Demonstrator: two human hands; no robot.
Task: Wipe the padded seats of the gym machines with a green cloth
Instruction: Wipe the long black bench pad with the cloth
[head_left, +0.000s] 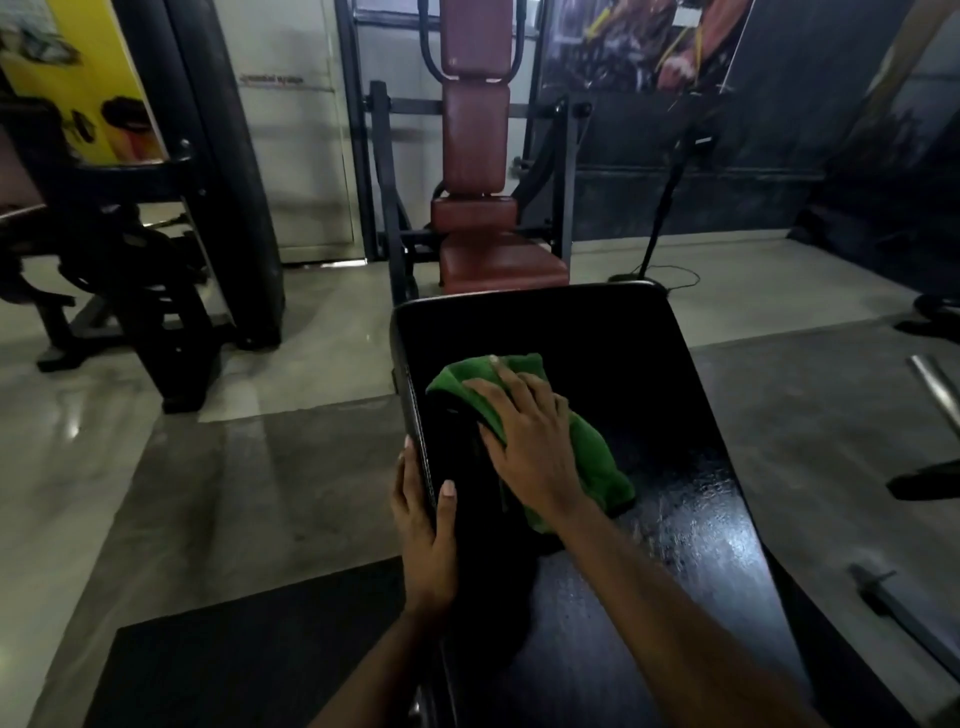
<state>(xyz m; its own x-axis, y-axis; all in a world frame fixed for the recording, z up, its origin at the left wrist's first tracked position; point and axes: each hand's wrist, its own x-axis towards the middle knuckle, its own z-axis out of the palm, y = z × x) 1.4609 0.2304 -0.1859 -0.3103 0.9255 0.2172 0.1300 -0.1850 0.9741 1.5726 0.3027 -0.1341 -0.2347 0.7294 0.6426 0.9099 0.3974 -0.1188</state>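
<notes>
Black pad (675, 467) of a gym bench runs lengthwise away from the person; at its near left edge the left hand (423, 535) clamps the rim, thumb on top. Further on, the right hand (524, 447), fingers spread, presses the green cloth (592, 457) flat left of centre, far edge straight ahead of the fingertips; maroon seat (498, 265) beyond

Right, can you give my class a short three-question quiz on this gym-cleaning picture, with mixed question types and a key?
1. True or false: the right hand presses the green cloth onto the black pad.
2. The left hand is: A) gripping the pad's left edge; B) holding a spray bottle; C) resting on the floor.
3. Fill in: the padded machine standing beyond the black pad is ___ in colour.
Key: 1 true; 2 A; 3 reddish-brown.
</notes>
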